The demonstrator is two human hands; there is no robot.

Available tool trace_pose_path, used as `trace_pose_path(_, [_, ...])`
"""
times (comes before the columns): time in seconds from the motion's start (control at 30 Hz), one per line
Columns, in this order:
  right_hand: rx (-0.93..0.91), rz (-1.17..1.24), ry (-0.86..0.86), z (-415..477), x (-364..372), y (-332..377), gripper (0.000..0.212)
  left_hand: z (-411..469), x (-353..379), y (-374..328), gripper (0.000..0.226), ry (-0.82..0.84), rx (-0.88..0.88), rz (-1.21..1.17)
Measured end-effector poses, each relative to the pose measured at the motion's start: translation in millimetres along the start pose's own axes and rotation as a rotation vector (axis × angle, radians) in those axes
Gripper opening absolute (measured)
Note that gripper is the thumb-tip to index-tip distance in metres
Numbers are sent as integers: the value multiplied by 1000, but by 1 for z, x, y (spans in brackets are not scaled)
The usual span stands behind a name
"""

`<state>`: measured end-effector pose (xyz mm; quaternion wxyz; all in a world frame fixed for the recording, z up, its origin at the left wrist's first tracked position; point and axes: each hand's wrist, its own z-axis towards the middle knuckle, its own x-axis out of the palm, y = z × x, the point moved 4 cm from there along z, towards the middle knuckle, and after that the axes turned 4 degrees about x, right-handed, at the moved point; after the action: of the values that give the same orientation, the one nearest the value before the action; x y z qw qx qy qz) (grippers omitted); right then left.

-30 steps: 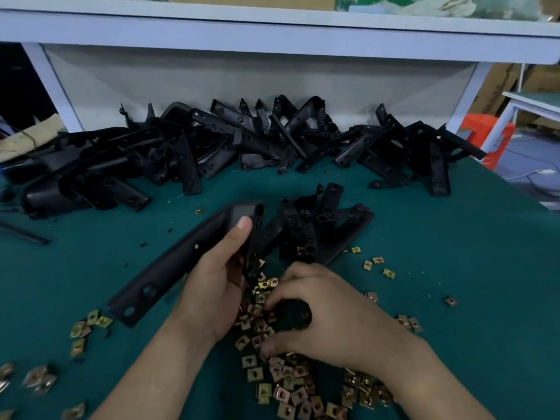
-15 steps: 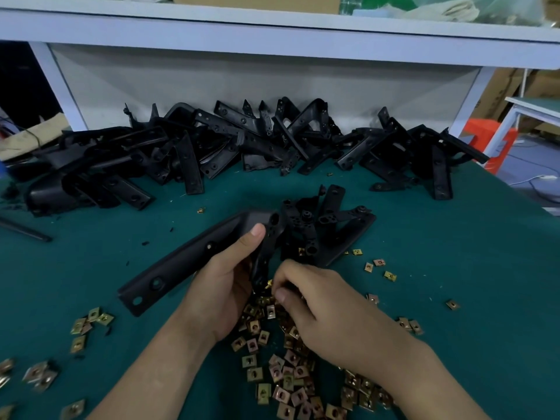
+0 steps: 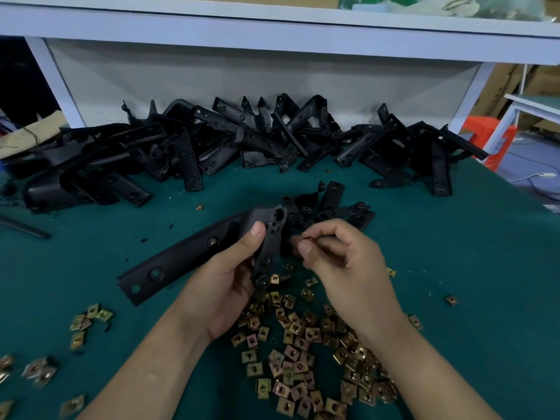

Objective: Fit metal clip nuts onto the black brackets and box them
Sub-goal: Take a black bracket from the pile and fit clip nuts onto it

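My left hand [image 3: 224,280] grips a long black bracket [image 3: 181,257] at its bend, thumb on top, the long arm pointing down-left over the green mat. My right hand [image 3: 339,262] pinches a small metal clip nut [image 3: 306,238] between thumb and forefinger, right beside the bracket's upright end. A heap of brass-coloured clip nuts [image 3: 303,359] lies under and between my forearms. A few more black brackets [image 3: 330,207] lie just behind my hands.
A long pile of black brackets [image 3: 242,147] runs along the back of the green table [image 3: 454,268], below a white shelf [image 3: 272,28]. Small groups of loose nuts [image 3: 88,321] lie at the left. An orange stool [image 3: 491,137] stands past the right edge.
My right hand has left the nut heap, risen with one nut pinched, and come up to the bracket's end. My left hand has lifted and tilted the bracket slightly.
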<state>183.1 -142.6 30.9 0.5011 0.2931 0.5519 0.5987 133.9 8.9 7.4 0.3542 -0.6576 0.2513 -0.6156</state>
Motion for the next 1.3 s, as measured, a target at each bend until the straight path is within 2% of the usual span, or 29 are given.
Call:
trace_pose_path(0.1, [65, 180, -18, 1, -2, 2, 16, -2, 3, 2, 42, 12, -17, 17])
trace_pose_path(0.23, [227, 544, 81, -2, 5, 0, 15, -2, 7, 1, 44, 26, -6, -5])
trace_pose_path(0.3, [269, 641, 117, -3, 7, 2, 14, -3, 8, 0, 40, 42, -4, -26])
trace_pose_path(0.57, [312, 683, 108, -5, 8, 6, 32, -4, 9, 0, 38, 46, -14, -37])
trace_pose_path(1.13, [371, 716, 25, -7, 11, 5, 25, -5, 8, 5, 33, -30, -57, -46])
trace_pose_path(1.3, [365, 693, 29, -8, 12, 6, 25, -5, 9, 5, 49, -16, -61, -46])
